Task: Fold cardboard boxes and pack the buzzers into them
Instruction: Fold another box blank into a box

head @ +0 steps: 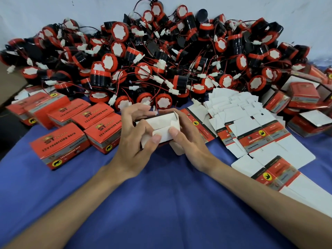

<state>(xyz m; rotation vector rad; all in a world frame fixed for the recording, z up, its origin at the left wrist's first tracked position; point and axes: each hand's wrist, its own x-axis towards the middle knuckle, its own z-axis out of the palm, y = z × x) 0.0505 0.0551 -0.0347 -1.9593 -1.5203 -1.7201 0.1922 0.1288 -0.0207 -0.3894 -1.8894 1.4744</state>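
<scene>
I hold a half-folded cardboard box in both hands, just above the middle of the bench, which is covered in blue cloth. The box's white inside faces up at me and its top is open.

My left hand grips the box's left end: the thumb presses on the near white flap, and the fingers curl over the far side with the upper ones slightly spread. My right hand holds the right end, with its thumb pressed flat on the same flap just beside the left thumb. Its fingers wrap behind the box, mostly hidden. Another white flap hangs below the box near my right palm; I cannot tell whether the bottom is closed.

The buzzers, red and black with white faces and wired white plugs, are heaped along the far edge against the pale wall. Closed red boxes stand in rows toward the left edge. Flat box blanks lie fanned out right of my hands, some white side up. Opened red boxes are piled toward the far right corner.
</scene>
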